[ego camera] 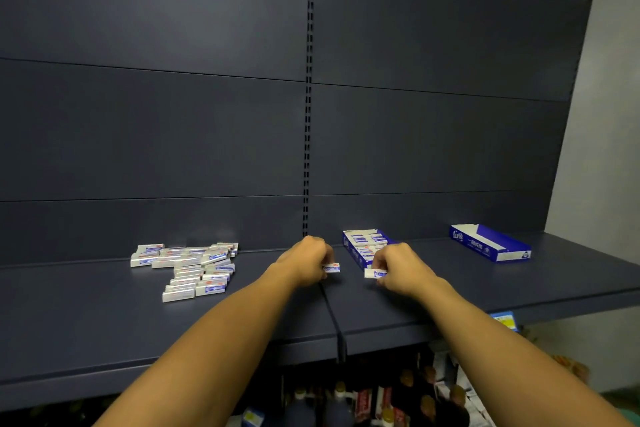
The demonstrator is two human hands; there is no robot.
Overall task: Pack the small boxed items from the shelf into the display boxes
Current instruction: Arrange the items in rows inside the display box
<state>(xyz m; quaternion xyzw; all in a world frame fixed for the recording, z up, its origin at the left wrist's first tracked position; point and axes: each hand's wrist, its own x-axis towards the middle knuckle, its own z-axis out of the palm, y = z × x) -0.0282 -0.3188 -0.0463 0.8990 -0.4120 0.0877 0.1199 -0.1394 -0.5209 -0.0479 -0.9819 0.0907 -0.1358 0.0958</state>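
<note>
Nearby: loose boxes left | empty display box right

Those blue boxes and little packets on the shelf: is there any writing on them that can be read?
Far display box: large white lettering on its end, too blurred to read.
Near display box: side print blurred.
Loose packets: red and blue labels, too small.
Packets in left hand and right hand: unreadable.

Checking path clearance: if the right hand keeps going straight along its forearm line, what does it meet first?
Probably the near end of the part-filled display box, just beyond the right hand, which pinches a small boxed item. Depth is unclear from one view.
</note>
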